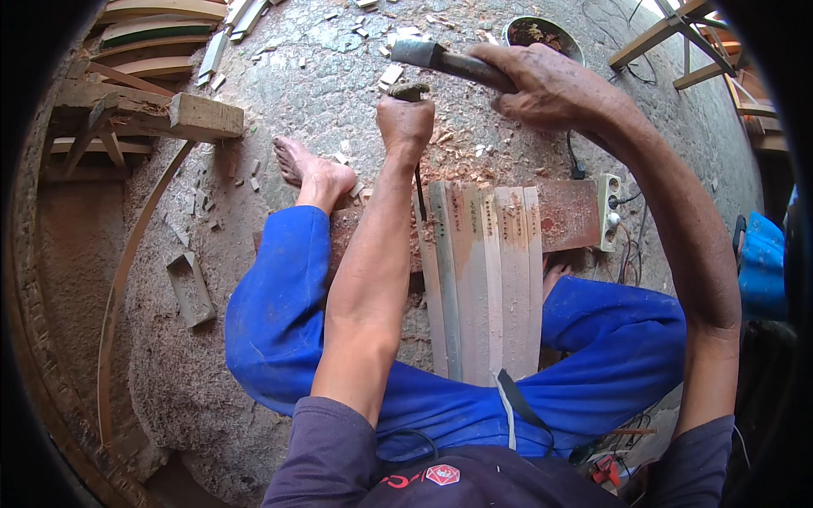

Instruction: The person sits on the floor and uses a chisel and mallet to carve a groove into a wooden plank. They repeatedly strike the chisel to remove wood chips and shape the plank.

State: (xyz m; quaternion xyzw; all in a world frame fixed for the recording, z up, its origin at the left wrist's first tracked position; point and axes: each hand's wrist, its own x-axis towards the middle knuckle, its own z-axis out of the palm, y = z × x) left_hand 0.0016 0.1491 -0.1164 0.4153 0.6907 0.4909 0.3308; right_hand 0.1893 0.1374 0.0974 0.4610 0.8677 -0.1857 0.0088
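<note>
My left hand is closed round the handle of a chisel, held upright. Its thin dark blade reaches down to the far left end of several wooden strips laid side by side between my legs. Rows of small dark notches run across the far ends of these strips, with wood chips around them. Raised to the right of the chisel, my right hand grips a hammer by its handle. The hammer's metal head hangs apart from the chisel, just beyond its top. Beneath the strips lies a reddish-brown board.
A white power strip with plugged-in cables stands right of the board. Beyond it sits a round metal bowl of shavings. Wooden beams and curved slats are at left. A small wooden box and scattered offcuts lie on the floor.
</note>
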